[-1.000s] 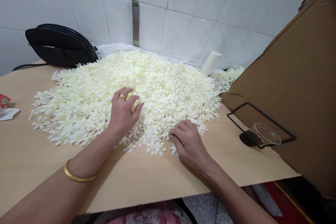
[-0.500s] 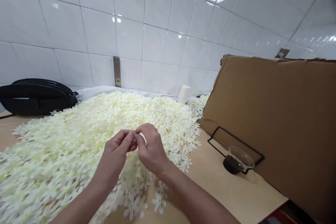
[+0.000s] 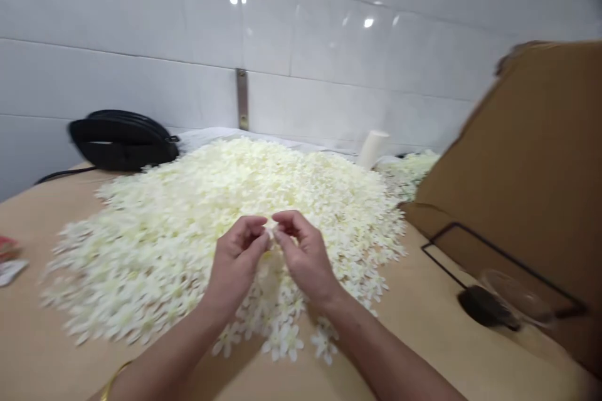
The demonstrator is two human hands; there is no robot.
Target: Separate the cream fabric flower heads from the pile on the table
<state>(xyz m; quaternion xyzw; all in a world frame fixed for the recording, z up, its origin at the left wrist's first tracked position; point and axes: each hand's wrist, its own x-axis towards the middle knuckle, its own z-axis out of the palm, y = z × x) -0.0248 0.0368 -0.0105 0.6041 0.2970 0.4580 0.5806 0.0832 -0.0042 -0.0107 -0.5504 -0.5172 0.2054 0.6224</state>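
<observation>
A wide heap of pale yellow-white artificial flowers (image 3: 188, 200) covers the middle of the brown tabletop. Over its near part, my left hand (image 3: 239, 254) and my right hand (image 3: 305, 254) face each other with a narrow gap between the fingertips. Thumb and forefinger of each hand are bent close together. Something small and whitish seems to be between the fingertips, but it blends with the flowers and I cannot make it out.
A black bag (image 3: 125, 141) lies at the back left. On the right are a large cardboard box (image 3: 527, 169), a black wire frame (image 3: 508, 257) and a dark round cup (image 3: 486, 307). A white cylinder (image 3: 372, 149) stands near the tiled wall (image 3: 329, 37).
The view has swung left and down, so the bag, heap and box appear further right. My hands have moved slightly apart; before, their fingertips were touching.
</observation>
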